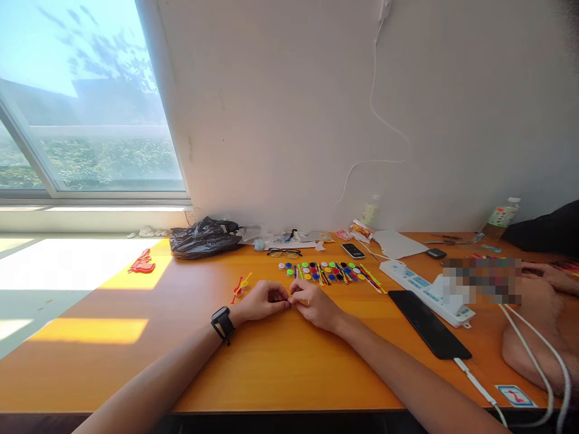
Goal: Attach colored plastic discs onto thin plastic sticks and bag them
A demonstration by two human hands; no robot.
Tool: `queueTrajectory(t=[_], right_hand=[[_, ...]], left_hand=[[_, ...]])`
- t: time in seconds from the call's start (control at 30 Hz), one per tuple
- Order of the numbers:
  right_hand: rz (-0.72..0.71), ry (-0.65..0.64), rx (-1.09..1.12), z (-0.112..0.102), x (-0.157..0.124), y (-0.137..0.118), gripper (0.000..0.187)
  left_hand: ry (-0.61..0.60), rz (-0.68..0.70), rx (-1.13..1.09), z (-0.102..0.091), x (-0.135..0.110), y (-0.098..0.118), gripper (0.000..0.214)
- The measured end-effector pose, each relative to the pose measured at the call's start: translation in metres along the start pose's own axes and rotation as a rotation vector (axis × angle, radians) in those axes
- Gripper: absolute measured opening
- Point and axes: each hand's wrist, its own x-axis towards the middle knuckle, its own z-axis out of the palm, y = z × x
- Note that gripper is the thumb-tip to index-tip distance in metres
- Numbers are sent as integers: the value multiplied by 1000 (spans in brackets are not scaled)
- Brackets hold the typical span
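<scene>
Okay, I'm working with both bare hands close together above the glossy orange-brown wooden table (271,374). My left hand (261,303) is pinching a small, thin, dark piece (285,301) between thumb and fingertips; too tiny to make out further. My right hand (316,303) is meeting it at the near end, thumb and finger bunching together; whether they are clamping on the piece as well, I can't tell. So the piece is sitting right between my two hands, mostly hidden by fingers. My left wrist is wearing a black square-faced watch (221,316).

Just beyond my left hand, small red and yellow plastic pieces with slim sticks (238,290) are lying. Past my right hand, small round multicoloured plastic discs (332,278) are spreading out in rows, with thin coloured plastic sticks (372,279) lying among them and at their right end. Behind those, black-framed eyeglasses (284,253) are resting near a crumpled black plastic bag (203,239).

Farther left, a flat red plastic piece (142,263) is lying in sunlight. Over right, a black smartphone (429,324) is lying face up, a white cable (474,381) running from its near end, beside a long white power strip (418,288). Another person's arm (529,325) is resting at the far right.
</scene>
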Motion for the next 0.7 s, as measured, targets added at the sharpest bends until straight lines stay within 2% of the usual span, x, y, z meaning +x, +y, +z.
queueTrajectory(t=[0.3,0.5,0.7], right_hand=[[40,-15,32,-1,-1,-4,22],[134,-17,20,-3,-1,-14,12],[110,-9,-14,-5,0,-17,12]], left_hand=[[-32,20,-65,-3,-2,3,37],[-46,-9,-28,-7,-1,1,39],[-31,-76,-27,-6,3,-1,37]])
